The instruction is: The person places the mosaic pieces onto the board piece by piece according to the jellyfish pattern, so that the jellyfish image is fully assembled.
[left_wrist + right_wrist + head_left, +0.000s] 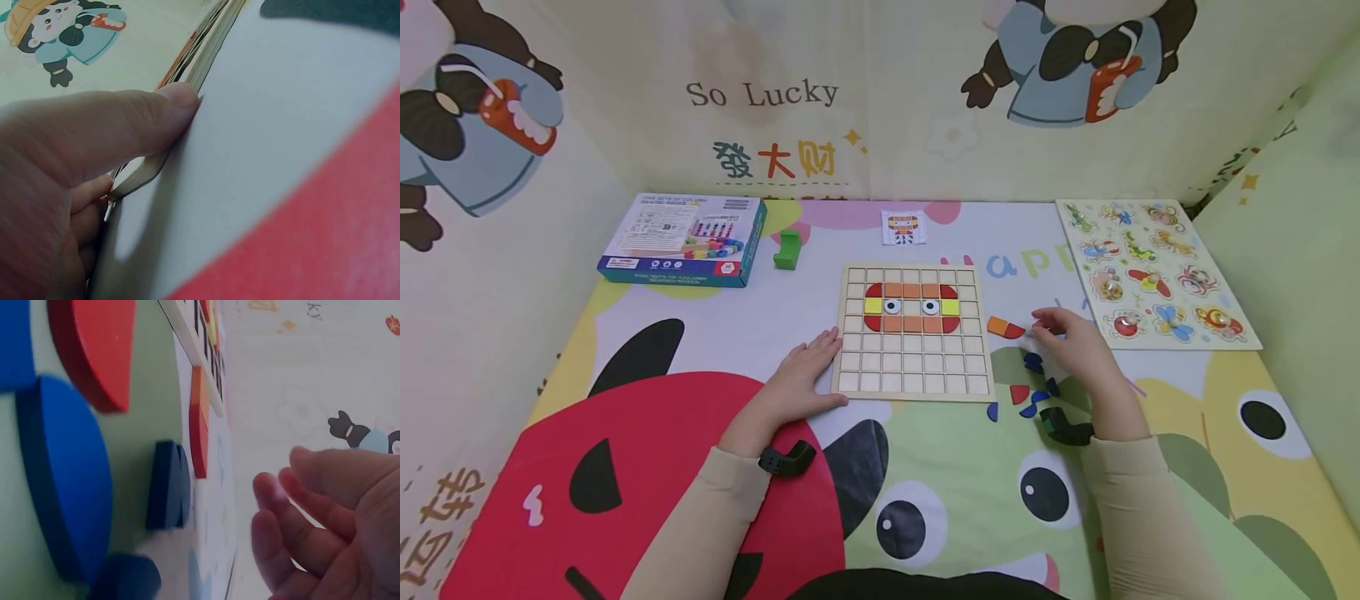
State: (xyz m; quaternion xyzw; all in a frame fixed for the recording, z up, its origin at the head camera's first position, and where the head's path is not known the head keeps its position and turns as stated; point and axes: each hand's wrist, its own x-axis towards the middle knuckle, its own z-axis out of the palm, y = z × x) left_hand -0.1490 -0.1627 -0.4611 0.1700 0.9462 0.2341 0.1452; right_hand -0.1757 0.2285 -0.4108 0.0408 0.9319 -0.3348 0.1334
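A wooden grid board (912, 362) lies on the table, with a pattern of red, orange and yellow pieces and two eye pieces (892, 307) in its upper rows. My left hand (796, 379) rests against the board's left edge, fingers stretched out and thumb by the lower corner. In the left wrist view the thumb (144, 122) touches the board's rim. To the right of the board, my right hand (1075, 346) is raised near an orange piece (997, 325) and a red piece (1014, 332) lying together. Its fingers (272, 540) are loosely bent and hold nothing.
Blue pieces (1033, 362) and another red piece (1019, 393) lie scattered right of the board. Behind it are a pattern card (904, 238) and a green block (787, 251). A box (681, 242) stands back left, an animal puzzle board (1157, 275) back right.
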